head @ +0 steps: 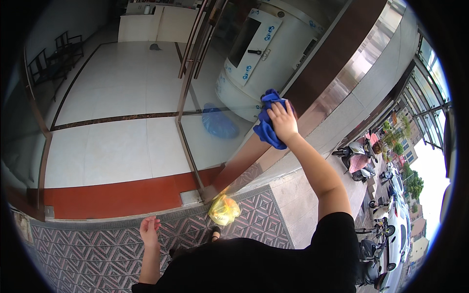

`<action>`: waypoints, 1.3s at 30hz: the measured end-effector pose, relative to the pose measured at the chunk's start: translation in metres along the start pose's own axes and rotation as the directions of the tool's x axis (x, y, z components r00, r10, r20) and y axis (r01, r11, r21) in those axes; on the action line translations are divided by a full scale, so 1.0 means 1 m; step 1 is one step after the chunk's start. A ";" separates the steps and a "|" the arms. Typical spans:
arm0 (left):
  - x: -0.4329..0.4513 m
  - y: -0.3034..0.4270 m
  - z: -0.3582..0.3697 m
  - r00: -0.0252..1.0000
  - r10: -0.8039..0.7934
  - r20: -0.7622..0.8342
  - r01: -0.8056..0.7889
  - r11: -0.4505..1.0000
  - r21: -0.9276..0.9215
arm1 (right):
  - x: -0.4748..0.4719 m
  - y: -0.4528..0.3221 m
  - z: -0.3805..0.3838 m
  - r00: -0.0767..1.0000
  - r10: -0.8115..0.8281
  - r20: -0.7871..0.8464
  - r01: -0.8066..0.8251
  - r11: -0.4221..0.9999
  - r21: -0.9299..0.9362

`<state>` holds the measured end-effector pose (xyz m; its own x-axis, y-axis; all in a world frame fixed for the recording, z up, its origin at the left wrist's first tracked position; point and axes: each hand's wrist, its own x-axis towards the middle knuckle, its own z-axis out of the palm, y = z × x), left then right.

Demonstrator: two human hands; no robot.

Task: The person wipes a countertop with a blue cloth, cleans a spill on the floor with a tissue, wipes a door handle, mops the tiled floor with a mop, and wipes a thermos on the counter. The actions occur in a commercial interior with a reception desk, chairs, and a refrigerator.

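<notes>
My right hand [284, 121] presses a crumpled blue cloth [269, 130] against the brown metal frame [311, 78] beside a glass pane, its fingers spread over the cloth. Part of the cloth is hidden under the palm. Lower left, my left hand [149, 227] hangs free above the patterned mat, its fingers loosely curled and holding nothing. Behind the glass stand a white cylindrical cabinet [253, 62] with blue ornaments and a blue plastic bag [220, 121] on the floor.
A tied yellow plastic bag [224, 210] sits on the patterned mat [91, 252] by the glass door's foot, near my shoe [216, 233]. Door handles [192, 47] rise left of the cabinet. Dark chairs [45, 67] and a white counter [157, 23] stand inside. Scooters [357, 157] and cars are outside at right.
</notes>
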<state>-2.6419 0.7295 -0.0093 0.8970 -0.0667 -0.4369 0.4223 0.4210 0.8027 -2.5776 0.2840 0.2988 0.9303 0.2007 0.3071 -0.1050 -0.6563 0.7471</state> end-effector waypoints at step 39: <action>0.357 0.233 0.035 0.822 0.099 -0.560 -0.154 0.987 -0.052 | 0.356 -0.345 0.084 0.653 -0.725 0.218 -0.752 -0.585 0.304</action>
<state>-2.2189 0.7722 0.0359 0.7065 0.4936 -0.5072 0.2714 0.4729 0.8383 -2.1807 0.5204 0.1006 0.7604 0.4483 -0.4700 -0.5311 0.0126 -0.8472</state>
